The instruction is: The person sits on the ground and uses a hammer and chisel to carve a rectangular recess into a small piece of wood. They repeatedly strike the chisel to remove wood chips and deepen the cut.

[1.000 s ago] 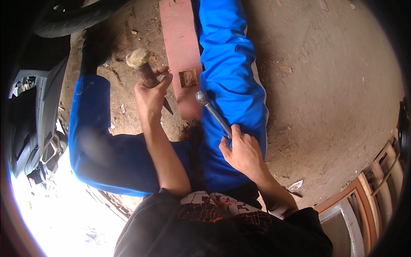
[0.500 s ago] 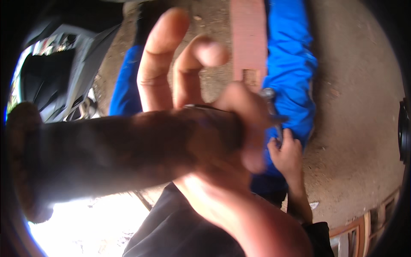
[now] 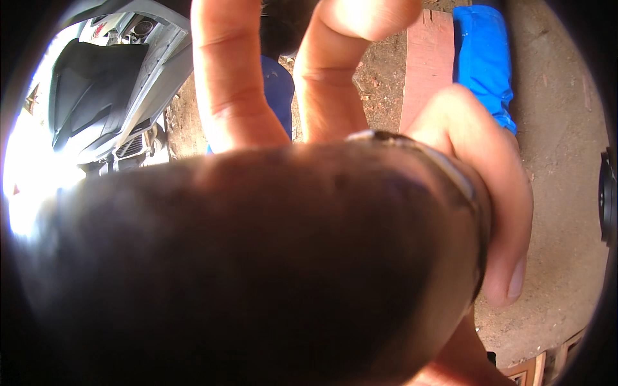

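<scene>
A: Which hand's on the dark handle (image 3: 257, 270)?

B: Can't tell. Your hand (image 3: 360, 116) grips its end right at the lens, thumb wrapped, two fingers up; handle runs lower-left. Other hand's out of view.

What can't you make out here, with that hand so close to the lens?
- Head view: the dark object gripped by the left hand is blurred, too close to identify.
- It hides the right hand and the ground below.
- The blue cloth and reddish plank are partly covered by the thumb.
</scene>
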Action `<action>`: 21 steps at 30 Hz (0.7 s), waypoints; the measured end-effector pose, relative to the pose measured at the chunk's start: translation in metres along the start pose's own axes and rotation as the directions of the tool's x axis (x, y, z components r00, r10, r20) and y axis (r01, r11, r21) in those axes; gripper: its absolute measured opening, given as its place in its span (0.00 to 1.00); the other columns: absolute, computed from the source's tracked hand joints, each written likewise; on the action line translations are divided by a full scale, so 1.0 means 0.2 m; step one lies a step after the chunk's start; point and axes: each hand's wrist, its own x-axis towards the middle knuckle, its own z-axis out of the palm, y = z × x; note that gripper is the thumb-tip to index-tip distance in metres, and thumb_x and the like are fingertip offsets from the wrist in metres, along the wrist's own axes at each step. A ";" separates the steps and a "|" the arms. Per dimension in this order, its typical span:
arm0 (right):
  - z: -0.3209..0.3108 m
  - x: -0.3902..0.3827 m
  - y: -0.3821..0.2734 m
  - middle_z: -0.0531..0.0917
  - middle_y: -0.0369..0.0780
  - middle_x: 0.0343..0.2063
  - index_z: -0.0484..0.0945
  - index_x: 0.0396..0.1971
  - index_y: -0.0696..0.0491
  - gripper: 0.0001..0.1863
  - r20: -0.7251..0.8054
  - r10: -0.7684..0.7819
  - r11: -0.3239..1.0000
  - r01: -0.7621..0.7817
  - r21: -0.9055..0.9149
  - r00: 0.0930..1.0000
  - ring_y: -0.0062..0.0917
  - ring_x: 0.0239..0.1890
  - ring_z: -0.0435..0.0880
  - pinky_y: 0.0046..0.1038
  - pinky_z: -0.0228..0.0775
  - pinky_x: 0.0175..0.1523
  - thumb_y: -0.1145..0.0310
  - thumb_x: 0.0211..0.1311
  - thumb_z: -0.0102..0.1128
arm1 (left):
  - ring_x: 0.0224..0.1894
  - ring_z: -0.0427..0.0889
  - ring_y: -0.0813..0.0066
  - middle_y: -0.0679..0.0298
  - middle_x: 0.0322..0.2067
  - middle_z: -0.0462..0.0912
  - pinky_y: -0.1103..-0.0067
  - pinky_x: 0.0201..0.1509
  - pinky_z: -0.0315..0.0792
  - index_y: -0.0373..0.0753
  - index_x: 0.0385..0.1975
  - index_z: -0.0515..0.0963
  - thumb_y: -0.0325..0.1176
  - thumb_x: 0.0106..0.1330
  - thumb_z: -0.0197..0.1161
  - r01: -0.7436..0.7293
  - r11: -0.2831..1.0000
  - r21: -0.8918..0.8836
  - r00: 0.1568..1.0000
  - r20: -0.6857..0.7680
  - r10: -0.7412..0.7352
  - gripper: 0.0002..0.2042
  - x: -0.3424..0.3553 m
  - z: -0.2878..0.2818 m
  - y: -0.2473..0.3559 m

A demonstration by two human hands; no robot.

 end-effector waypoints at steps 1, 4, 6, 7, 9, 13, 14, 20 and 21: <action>-0.01 0.00 0.01 0.80 0.52 0.19 0.70 0.28 0.60 0.13 -0.006 0.007 1.000 -0.007 -0.005 1.000 0.53 0.25 0.80 0.50 0.69 0.33 0.66 0.59 0.62 | 0.33 0.73 0.78 0.61 0.45 0.76 0.81 0.37 0.68 0.33 0.54 0.73 0.49 0.58 0.68 0.004 1.000 -0.011 1.000 0.003 -0.004 0.30 0.00 0.01 -0.01; -0.02 -0.01 0.00 0.80 0.52 0.18 0.70 0.27 0.61 0.13 -0.038 0.030 1.000 -0.030 0.007 0.999 0.52 0.25 0.81 0.49 0.70 0.32 0.66 0.58 0.62 | 0.32 0.72 0.78 0.61 0.45 0.76 0.81 0.37 0.67 0.33 0.54 0.72 0.51 0.59 0.67 0.013 0.999 -0.051 1.000 0.012 -0.013 0.30 0.00 0.03 -0.06; 0.00 0.02 -0.04 0.80 0.52 0.18 0.71 0.26 0.61 0.13 0.014 0.016 0.999 -0.016 0.044 1.000 0.52 0.25 0.82 0.48 0.70 0.32 0.66 0.58 0.62 | 0.32 0.72 0.78 0.61 0.45 0.76 0.81 0.37 0.67 0.33 0.54 0.72 0.51 0.60 0.66 -0.028 0.999 -0.023 1.000 0.002 0.028 0.31 0.00 0.02 -0.02; 0.01 0.03 -0.04 0.80 0.52 0.18 0.71 0.26 0.61 0.13 0.050 0.019 0.998 -0.022 0.067 0.999 0.52 0.25 0.82 0.48 0.71 0.32 0.66 0.58 0.62 | 0.31 0.71 0.78 0.61 0.45 0.76 0.80 0.37 0.66 0.33 0.54 0.72 0.52 0.60 0.65 -0.046 0.999 -0.006 0.999 -0.003 0.046 0.31 0.00 0.01 -0.01; 0.00 0.02 -0.04 0.80 0.52 0.18 0.71 0.27 0.61 0.13 0.032 0.033 0.998 -0.035 0.046 0.999 0.52 0.24 0.82 0.48 0.71 0.32 0.66 0.58 0.62 | 0.31 0.71 0.78 0.61 0.45 0.76 0.80 0.36 0.66 0.33 0.55 0.71 0.53 0.61 0.64 -0.031 0.999 -0.032 0.999 0.007 0.031 0.31 0.00 0.03 -0.03; -0.01 0.01 -0.02 0.80 0.52 0.18 0.71 0.27 0.60 0.13 -0.011 0.030 1.000 -0.030 0.003 0.999 0.52 0.24 0.81 0.47 0.71 0.32 0.66 0.58 0.63 | 0.30 0.70 0.78 0.61 0.44 0.75 0.80 0.36 0.65 0.33 0.55 0.71 0.54 0.62 0.62 -0.018 0.998 -0.067 1.000 0.019 0.020 0.32 0.00 0.03 -0.06; 0.00 0.01 -0.02 0.80 0.52 0.18 0.71 0.27 0.60 0.13 -0.018 0.018 1.000 -0.018 0.003 1.000 0.52 0.24 0.81 0.47 0.71 0.32 0.66 0.58 0.63 | 0.30 0.70 0.78 0.61 0.44 0.75 0.80 0.36 0.65 0.33 0.55 0.70 0.55 0.62 0.62 -0.021 0.998 -0.062 1.000 0.020 0.022 0.32 0.00 0.03 -0.06; 0.01 0.01 -0.01 0.80 0.52 0.18 0.71 0.27 0.60 0.14 -0.011 0.004 0.999 -0.005 -0.046 1.000 0.52 0.24 0.81 0.48 0.70 0.32 0.65 0.58 0.63 | 0.28 0.69 0.79 0.61 0.44 0.75 0.79 0.36 0.64 0.33 0.56 0.69 0.57 0.63 0.59 -0.031 0.998 -0.055 0.999 0.023 0.033 0.33 -0.01 0.04 -0.08; 0.01 0.01 -0.02 0.80 0.52 0.18 0.71 0.27 0.60 0.14 -0.005 0.020 0.999 -0.020 -0.029 1.000 0.52 0.25 0.81 0.48 0.70 0.32 0.65 0.58 0.63 | 0.28 0.69 0.79 0.61 0.44 0.75 0.79 0.36 0.63 0.33 0.56 0.69 0.58 0.64 0.58 -0.031 0.998 -0.063 0.999 0.023 0.032 0.33 -0.01 0.04 -0.08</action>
